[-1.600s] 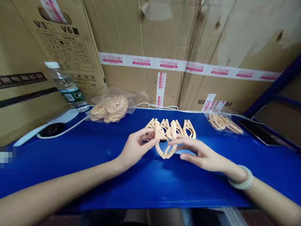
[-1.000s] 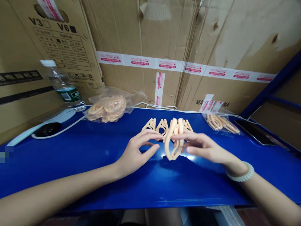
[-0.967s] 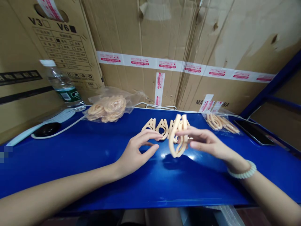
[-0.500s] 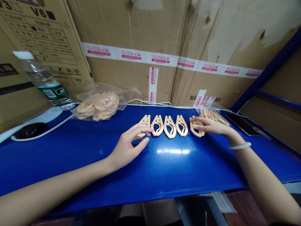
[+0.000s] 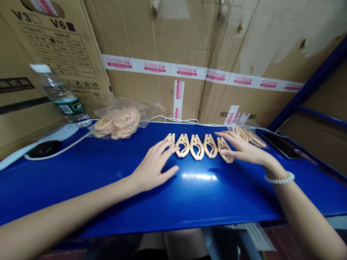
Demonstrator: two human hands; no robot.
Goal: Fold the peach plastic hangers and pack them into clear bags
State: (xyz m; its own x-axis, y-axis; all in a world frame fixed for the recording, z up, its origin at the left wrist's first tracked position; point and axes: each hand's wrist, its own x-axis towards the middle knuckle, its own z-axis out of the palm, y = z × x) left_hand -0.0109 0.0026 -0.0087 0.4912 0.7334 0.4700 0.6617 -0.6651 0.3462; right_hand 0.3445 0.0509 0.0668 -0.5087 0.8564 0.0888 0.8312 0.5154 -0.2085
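Note:
Several beige folding hangers, folded up, lie in a row on the blue table (image 5: 114,202). My left hand (image 5: 155,166) is over the leftmost hanger (image 5: 170,137), partly covering it, with fingers stretched and thumb apart. My right hand (image 5: 241,146) hovers at the rightmost hanger (image 5: 222,145), fingers and thumb spread; whether they touch it I cannot tell. Between the hands lie a hanger (image 5: 178,148) near the left fingertips, a middle hanger (image 5: 200,151) and another hanger (image 5: 214,147), narrow ends pointing away from me.
A clear bag of beige hangers (image 5: 123,121) sits at the back left, near a water bottle (image 5: 65,95), a black mouse (image 5: 45,148) and a pale blue slotted object (image 5: 62,133). Behind my right hand are bagged hangers (image 5: 255,139) and a phone (image 5: 282,146). Cardboard (image 5: 151,36) stands behind.
The rightmost hanger has shifted left toward the row and tilted. My right hand's fingers have spread and moved slightly left. My left hand has opened wider. The view has shifted a little.

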